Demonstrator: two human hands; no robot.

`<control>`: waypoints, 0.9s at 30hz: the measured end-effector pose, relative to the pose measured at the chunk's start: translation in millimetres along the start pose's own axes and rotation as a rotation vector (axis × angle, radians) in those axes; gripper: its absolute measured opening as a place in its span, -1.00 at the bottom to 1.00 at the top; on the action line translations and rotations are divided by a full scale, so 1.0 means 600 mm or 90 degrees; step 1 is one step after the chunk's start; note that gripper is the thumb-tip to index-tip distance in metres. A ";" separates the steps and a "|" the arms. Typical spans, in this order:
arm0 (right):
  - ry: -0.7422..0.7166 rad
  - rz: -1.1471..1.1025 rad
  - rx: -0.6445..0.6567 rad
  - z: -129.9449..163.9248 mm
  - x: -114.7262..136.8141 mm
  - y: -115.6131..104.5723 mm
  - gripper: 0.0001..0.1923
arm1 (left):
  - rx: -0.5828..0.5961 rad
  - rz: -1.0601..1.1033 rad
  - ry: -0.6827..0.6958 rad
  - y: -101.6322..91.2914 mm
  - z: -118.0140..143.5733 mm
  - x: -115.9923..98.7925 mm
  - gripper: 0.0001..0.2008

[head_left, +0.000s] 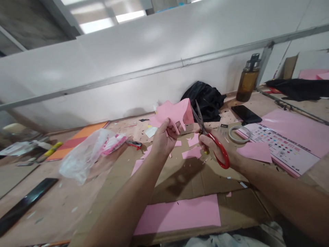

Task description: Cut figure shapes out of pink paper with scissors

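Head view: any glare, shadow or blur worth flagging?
Head view: upper-left window panes look blown out; head view: soft glare patches on the white partition; head view: dark shadow across the cardboard below the scissors; head view: left-edge clutter looks soft.

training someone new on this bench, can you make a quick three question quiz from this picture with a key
1. Which hand holds the red-handled scissors?
2. True or false: the amber bottle is lying on its side.
3. What does the left hand hold?
A. a black phone
B. a pink sheet with a cut outline
C. a plastic bag

Key:
1. The right hand.
2. False; the amber bottle stands upright.
3. B.
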State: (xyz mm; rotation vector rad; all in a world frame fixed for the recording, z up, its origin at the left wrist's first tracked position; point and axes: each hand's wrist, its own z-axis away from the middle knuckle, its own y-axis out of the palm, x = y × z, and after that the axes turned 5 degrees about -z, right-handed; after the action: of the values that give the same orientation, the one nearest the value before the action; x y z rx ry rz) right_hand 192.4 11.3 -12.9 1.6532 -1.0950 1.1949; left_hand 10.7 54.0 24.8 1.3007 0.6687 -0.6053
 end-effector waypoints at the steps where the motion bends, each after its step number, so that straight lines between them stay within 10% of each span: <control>1: 0.007 0.001 -0.002 0.000 -0.001 0.000 -0.73 | 0.014 0.007 -0.001 -0.001 0.000 0.004 -0.64; 27: 0.033 -0.033 -0.035 -0.006 0.015 0.003 -0.57 | 0.036 0.007 -0.087 0.006 0.037 0.058 -0.81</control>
State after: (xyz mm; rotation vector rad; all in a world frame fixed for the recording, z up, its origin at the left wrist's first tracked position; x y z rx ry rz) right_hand 191.3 12.6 -3.2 1.5911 -1.0378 1.1585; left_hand 39.0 31.9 4.1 1.3012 0.5353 -0.7014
